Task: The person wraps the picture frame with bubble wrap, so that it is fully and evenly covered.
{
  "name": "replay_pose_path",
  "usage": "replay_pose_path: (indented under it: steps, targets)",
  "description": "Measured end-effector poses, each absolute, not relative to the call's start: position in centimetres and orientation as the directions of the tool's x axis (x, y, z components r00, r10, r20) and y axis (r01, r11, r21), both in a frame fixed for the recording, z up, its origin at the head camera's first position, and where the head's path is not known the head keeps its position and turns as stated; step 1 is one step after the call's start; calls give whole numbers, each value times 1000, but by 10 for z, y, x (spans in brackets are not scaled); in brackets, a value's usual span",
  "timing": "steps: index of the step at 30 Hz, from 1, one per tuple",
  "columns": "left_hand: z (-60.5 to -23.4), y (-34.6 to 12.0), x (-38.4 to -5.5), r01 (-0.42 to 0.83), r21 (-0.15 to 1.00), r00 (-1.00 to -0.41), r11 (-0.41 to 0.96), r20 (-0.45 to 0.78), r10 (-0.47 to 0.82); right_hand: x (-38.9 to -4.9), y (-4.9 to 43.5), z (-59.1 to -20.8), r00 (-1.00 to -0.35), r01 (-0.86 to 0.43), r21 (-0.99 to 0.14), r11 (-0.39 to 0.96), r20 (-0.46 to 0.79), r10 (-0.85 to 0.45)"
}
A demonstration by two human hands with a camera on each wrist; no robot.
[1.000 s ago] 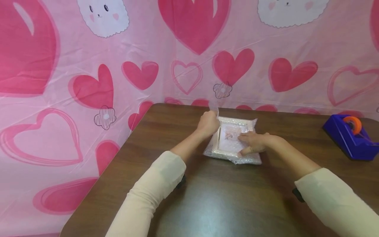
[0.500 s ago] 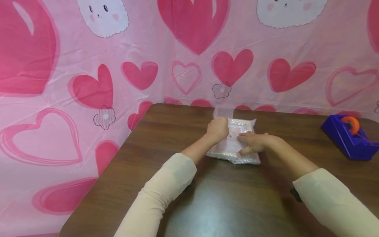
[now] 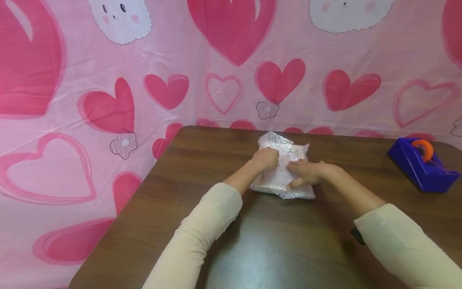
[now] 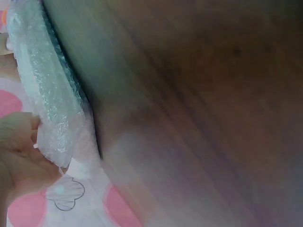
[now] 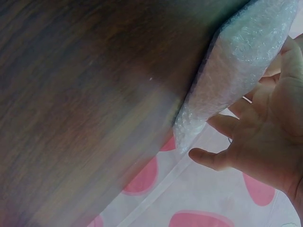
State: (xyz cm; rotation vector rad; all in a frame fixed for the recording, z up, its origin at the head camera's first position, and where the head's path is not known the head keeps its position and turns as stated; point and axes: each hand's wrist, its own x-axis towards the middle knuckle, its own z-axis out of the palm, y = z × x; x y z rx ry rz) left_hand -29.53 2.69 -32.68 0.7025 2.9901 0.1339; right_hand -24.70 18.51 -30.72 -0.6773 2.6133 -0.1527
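Note:
A picture frame wrapped in clear bubble wrap point(image 3: 281, 190) lies flat near the far side of the table. My left hand point(image 3: 266, 159) grips a flap of the bubble wrap point(image 3: 275, 140) and lays it over the frame's left part. In the left wrist view, the fingers of that hand point(image 4: 23, 153) curl at the edge of the wrap point(image 4: 54, 94). My right hand point(image 3: 306, 172) rests on the parcel's right part with fingers spread. From the right wrist, the same hand point(image 5: 265, 127) shows its thumb apart from the fingers. The frame's picture is mostly hidden.
On the right of the brown wooden table point(image 3: 187, 168) stands a blue tape dispenser point(image 3: 420, 168) with an orange roll point(image 3: 425, 149). Behind the table hangs a pink heart-patterned cloth point(image 3: 216, 48).
My left hand has moved right and slightly nearer, bringing the bubble wrap flap from the frame's left side over its top. The right hand has stayed in place on the frame.

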Motion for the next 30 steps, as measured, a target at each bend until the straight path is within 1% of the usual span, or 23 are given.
replay_pose_path:
  steps: [8,11,14,15,18,21,30]
  targets:
    - [-327,24,-300,489,113,-865,865,-68,498,-249,184,-305,-787,-449,-205,870,-371,-494]
    - [-329,22,-303,535,133,-837,834,-50,545,-249,184,-305,-787,-451,-207,868,-368,-496]
    - [-333,19,-307,597,98,-798,796,-32,602,-249,186,-305,-789,-447,-210,870,-365,-494]
    - [-334,18,-307,603,88,-794,793,-29,607,-248,186,-305,-791,-442,-213,871,-366,-490]
    - [-337,14,-307,578,56,-813,814,-38,580,-248,187,-306,-794,-429,-222,875,-370,-483]
    - [-339,10,-304,532,58,-842,845,-68,535,-248,187,-308,-791,-429,-222,876,-377,-483]
    - [-340,3,-304,537,93,-822,838,-165,545,-249,187,-310,-788,-439,-212,873,-376,-487]
